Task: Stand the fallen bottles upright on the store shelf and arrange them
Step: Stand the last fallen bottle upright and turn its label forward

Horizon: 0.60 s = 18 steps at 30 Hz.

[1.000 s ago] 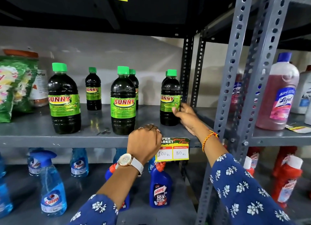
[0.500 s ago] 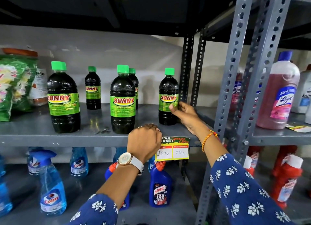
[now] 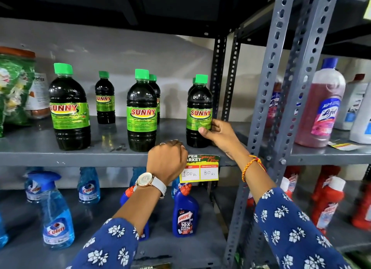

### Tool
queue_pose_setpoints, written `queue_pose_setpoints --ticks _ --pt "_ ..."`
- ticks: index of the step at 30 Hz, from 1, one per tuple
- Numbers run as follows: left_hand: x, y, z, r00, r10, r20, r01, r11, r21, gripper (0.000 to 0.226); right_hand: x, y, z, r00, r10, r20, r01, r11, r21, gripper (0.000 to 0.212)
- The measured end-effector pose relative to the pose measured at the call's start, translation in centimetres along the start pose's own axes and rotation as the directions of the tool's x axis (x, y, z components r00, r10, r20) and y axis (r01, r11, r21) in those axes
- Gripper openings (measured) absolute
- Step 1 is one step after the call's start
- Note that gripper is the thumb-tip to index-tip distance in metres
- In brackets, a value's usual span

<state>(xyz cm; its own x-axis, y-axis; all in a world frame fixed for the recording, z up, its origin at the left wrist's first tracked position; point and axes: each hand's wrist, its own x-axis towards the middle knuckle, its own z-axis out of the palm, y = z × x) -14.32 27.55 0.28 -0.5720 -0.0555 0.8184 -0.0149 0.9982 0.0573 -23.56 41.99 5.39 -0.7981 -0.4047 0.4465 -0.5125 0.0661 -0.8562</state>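
Your right hand [image 3: 218,135] | fingers wrapped round the glossy dark plastic bottle with green cap [image 3: 199,112], upright at the grey metal shelf's [image 3: 50,155] right end | your left hand [image 3: 167,160] | curled closed, empty, on shelf edge

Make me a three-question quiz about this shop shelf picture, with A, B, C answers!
1. Where is the price tag? A on the shelf's front edge; B on a bottle cap; C on the floor.
2. What colour are the dark bottles' caps? A red; B green; C white.
3. What is the right hand doing? A hanging free; B holding a standing bottle; C pointing up.

Answers: 1 A, it hangs off the edge. 2 B, every cap is green. 3 B, fingers wrap its label.
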Motion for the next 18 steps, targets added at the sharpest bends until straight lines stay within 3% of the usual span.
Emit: queue_pose_setpoints --ticks 15,18 --pt "-0.1 -0.3 0.0 1.0 -0.025 0.011 0.025 1.0 -0.006 0.031 -2.3 -0.4 -0.3 0.998 -0.058 0.016 0.059 0.997 -0.057 0.041" --pt "-0.1 -2.5 -2.0 1.0 -0.02 -0.004 0.019 0.993 -0.12 0.038 -2.1 -2.0 1.6 0.995 -0.074 0.062 0.078 0.994 -0.07 0.047"
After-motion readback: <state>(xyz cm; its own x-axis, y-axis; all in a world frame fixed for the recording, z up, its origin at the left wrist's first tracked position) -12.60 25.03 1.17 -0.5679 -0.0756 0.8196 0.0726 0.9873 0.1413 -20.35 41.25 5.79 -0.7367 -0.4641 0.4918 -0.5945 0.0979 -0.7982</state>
